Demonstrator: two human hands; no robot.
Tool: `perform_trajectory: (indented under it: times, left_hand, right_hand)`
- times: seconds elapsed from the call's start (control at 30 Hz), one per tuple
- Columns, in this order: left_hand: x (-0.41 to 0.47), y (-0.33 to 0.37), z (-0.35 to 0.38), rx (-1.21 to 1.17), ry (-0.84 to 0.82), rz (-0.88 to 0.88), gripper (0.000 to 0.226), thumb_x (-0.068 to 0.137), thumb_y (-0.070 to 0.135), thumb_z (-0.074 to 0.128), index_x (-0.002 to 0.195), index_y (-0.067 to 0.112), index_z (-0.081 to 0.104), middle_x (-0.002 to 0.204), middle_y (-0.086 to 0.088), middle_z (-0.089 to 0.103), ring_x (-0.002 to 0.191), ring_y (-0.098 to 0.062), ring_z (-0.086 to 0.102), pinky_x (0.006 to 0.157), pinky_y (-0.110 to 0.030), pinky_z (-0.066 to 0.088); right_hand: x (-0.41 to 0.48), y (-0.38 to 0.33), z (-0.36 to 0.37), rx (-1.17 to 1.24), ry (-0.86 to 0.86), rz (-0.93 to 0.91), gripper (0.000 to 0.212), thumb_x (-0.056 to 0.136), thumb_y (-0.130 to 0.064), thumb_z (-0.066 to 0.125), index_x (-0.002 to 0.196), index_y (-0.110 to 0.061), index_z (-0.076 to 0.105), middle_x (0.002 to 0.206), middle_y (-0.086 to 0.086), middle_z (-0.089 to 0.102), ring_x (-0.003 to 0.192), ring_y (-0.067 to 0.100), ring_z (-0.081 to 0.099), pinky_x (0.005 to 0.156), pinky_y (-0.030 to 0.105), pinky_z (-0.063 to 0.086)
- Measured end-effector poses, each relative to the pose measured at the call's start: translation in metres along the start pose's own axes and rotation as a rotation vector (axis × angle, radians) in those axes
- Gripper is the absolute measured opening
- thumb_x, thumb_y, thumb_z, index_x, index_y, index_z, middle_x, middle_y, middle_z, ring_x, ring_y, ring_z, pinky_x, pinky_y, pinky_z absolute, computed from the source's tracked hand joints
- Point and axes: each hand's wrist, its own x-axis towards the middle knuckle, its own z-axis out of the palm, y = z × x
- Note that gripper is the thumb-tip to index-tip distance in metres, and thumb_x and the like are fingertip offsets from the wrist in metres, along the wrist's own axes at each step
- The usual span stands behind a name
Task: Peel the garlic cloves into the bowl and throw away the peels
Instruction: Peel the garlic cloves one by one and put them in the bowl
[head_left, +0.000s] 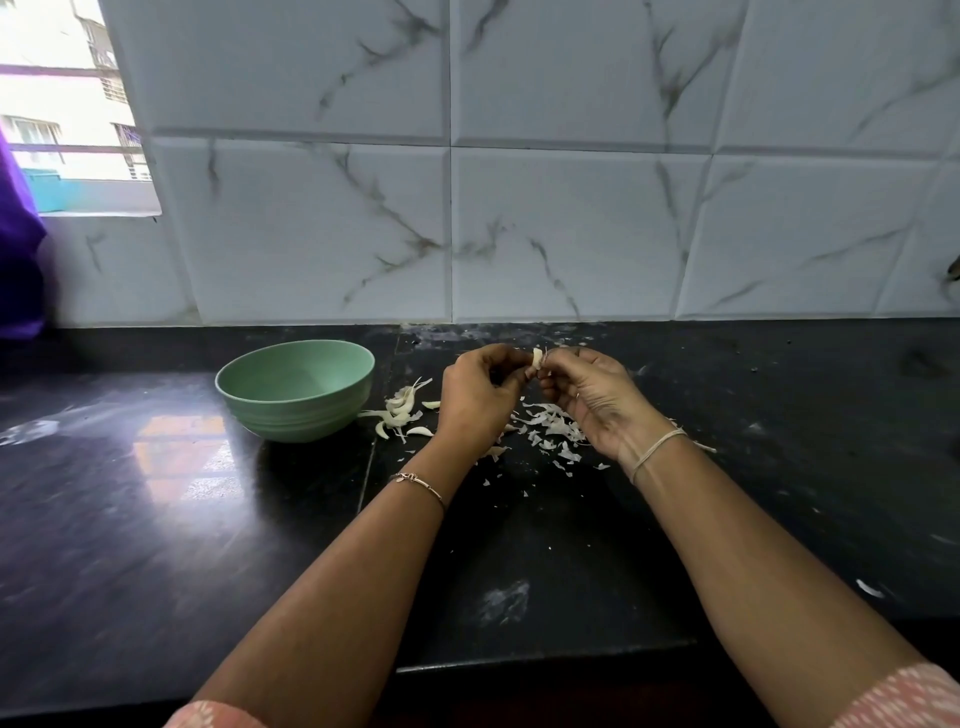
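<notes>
1. The fingers (511, 358) of the left hand (475, 395) and of the right hand (592, 400) meet tip to tip, pinching one garlic clove (536, 358) from both sides. Both hands are grasping it.
2. The clove is held off the bench (156, 493), to the right of the bowl (291, 415) and about level with its rim. Judgement: it is raised so the skin can be worked loose. Which hand steadies and which pulls cannot be told.
3. The peels (550, 426) lie scattered on the bench right of the bowl, directly under the hands. Judgement: they drop where the work is done, and none has been disposed of yet.
4. A heap of cloves (402, 408) sits just beside the bowl's right wall, between bowl and left hand, likely kept there for easy reach. Loose skin shows among them.
5. The bowl stands upright. No clove shows in the visible part of its interior, so the task appears to be at an early stage.
</notes>
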Motion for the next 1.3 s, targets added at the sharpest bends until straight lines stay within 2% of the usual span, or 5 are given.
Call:
perform_trajectory:
  times: [0.53,0.7,0.9,1.03,1.3]
  left_hand:
    - [-0.002,0.000,0.000,0.050,-0.003,-0.004,0.010,0.087,0.014,0.072,0.095,0.019,0.075,0.080,0.014,0.067,0.072,0.008,0.057,0.061,-0.002,0.042]
    - [-0.003,-0.002,-0.001,0.046,0.011,-0.044,0.010,0.086,0.019,0.072,0.092,0.026,0.075,0.085,0.013,0.070,0.079,0.002,0.062,0.075,-0.018,0.051]
    - [-0.003,-0.002,-0.002,0.058,0.020,-0.058,0.008,0.085,0.024,0.072,0.093,0.025,0.075,0.086,0.012,0.071,0.080,-0.002,0.065,0.078,-0.027,0.055]
    - [-0.004,-0.004,-0.001,0.054,0.000,-0.064,0.009,0.084,0.023,0.072,0.093,0.025,0.074,0.086,0.011,0.072,0.082,-0.005,0.067,0.083,-0.033,0.057]
    - [-0.003,-0.004,0.000,0.017,0.004,-0.065,0.010,0.084,0.022,0.071,0.088,0.031,0.070,0.087,0.011,0.071,0.083,-0.005,0.067,0.081,-0.031,0.056]
  right_hand:
    - [0.001,0.001,-0.001,-0.289,0.083,-0.184,0.005,0.080,0.000,0.072,0.084,-0.001,0.070,0.073,0.007,0.066,0.064,0.010,0.060,0.062,0.019,0.052]
    - [0.003,0.004,-0.004,-0.458,0.067,-0.368,0.008,0.079,0.000,0.076,0.081,-0.008,0.072,0.076,0.004,0.070,0.067,0.004,0.063,0.068,0.016,0.054]
    - [0.009,0.007,-0.009,-0.652,0.071,-0.499,0.013,0.082,-0.007,0.075,0.080,-0.019,0.070,0.077,-0.002,0.071,0.067,-0.002,0.063,0.065,0.015,0.052]
    - [0.013,0.013,-0.009,-0.802,0.081,-0.545,0.010,0.087,-0.010,0.068,0.084,-0.020,0.066,0.080,-0.003,0.068,0.075,0.010,0.064,0.070,0.021,0.053]
    - [0.017,0.015,-0.012,-1.021,0.072,-0.478,0.002,0.092,-0.016,0.061,0.094,-0.015,0.062,0.087,0.000,0.064,0.079,0.015,0.059,0.071,0.025,0.045]
